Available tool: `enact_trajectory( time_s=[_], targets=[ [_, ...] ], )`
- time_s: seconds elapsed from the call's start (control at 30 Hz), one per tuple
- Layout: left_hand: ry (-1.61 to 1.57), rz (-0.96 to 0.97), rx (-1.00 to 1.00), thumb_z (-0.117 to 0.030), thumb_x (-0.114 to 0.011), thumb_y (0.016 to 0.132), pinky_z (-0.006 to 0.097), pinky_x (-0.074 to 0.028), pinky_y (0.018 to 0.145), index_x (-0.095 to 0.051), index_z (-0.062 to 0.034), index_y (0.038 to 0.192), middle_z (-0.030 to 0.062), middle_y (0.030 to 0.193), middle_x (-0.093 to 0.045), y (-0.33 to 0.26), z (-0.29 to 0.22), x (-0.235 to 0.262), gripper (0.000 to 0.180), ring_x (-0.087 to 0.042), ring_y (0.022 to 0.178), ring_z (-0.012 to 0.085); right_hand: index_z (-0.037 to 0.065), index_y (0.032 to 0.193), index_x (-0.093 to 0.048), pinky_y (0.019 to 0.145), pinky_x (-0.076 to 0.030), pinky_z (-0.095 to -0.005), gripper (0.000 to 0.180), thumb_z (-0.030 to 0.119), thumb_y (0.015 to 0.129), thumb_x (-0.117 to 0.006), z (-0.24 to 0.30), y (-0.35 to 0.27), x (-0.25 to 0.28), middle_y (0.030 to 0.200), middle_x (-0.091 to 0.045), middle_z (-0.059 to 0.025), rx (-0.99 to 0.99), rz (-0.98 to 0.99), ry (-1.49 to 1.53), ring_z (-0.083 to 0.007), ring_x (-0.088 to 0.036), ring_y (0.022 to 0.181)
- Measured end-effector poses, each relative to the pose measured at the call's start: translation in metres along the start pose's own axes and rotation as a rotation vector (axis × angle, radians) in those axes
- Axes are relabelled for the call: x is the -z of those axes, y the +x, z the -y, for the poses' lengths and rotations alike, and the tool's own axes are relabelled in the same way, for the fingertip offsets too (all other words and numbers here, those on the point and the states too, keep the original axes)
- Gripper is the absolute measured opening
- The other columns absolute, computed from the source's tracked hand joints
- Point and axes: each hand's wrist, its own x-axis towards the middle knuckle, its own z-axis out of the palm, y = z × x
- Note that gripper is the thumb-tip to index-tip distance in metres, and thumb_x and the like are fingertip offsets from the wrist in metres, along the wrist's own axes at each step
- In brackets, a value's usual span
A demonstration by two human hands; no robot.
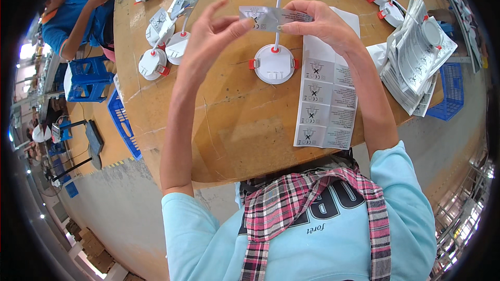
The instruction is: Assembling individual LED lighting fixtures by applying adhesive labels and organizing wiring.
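Pinching label [268,20] in right hand [324,22] across cable [276,40] of lamp [275,66] on worktop [234,125], with left hand [211,35] at label's left end, grip unclear, apparently mid-application, not yet folded round, with more left on sheet [329,103].

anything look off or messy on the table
Yes, mildly: the stack of label sheets at the right is askew, its edges fanned unevenly, with a round white light lying on top. The label in the right hand shows no clear damage.
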Motion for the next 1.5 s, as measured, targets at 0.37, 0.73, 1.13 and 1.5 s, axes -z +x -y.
enact_trajectory(
  time_s=[0.37, 0.73, 1.13, 1.5],
  targets=[
    [0.036, 0.252, 0.108, -0.014, -0.069, 0.083, 0.025, -0.048, 0.079, -0.065, 0.0019, 0.103, 0.0063, 0.098, -0.067, -0.030, 0.022, -0.024, 0.027, -0.061, 0.087, 0.0111, 0.000, 0.099, -0.064, 0.064, -0.041, -0.0198, 0.029, 0.023, 0.083, -0.065, 0.000, -0.001, -0.005, 0.085, -0.064, -0.0016, -0.003, 0.003, 0.043, -0.0054, -0.055, 0.075],
    [0.193, 0.126, 0.051, -0.027, -0.067, 0.083, 0.021, -0.042, 0.070, -0.067, -0.0016, 0.094, 0.0018, 0.085, -0.066, 0.010, -0.010, -0.018, 0.028, -0.058, 0.077, 0.0064, -0.001, 0.101, -0.064, 0.075, -0.046, -0.0244, 0.025, 0.015, 0.083, -0.064, 0.006, -0.005, -0.019, 0.087, -0.066, -0.0064, 0.072, 0.042, 0.056, -0.0110, -0.060, 0.080],
    [0.086, 0.201, 0.012, -0.025, -0.069, 0.083, 0.021, -0.042, 0.069, -0.067, -0.0067, 0.087, -0.0015, 0.078, -0.065, 0.019, -0.006, -0.012, 0.018, -0.056, 0.072, 0.0042, 0.001, 0.095, -0.064, 0.070, -0.044, -0.0236, 0.020, 0.017, 0.084, -0.065, 0.005, -0.003, -0.013, 0.090, -0.063, -0.0005, -0.009, 0.027, -0.104, -0.0064, -0.056, 0.080],
    [0.153, 0.240, 0.036, -0.024, -0.065, 0.085, 0.026, -0.047, 0.078, -0.067, -0.0018, 0.092, 0.0044, 0.080, -0.068, 0.031, -0.001, -0.008, 0.023, -0.063, 0.075, 0.0108, 0.002, 0.083, -0.067, 0.080, -0.043, -0.0264, 0.013, 0.015, 0.079, -0.069, 0.021, -0.011, -0.015, 0.078, -0.064, -0.0005, 0.429, 0.125, -0.124, -0.0105, -0.057, 0.078]
  ],
)
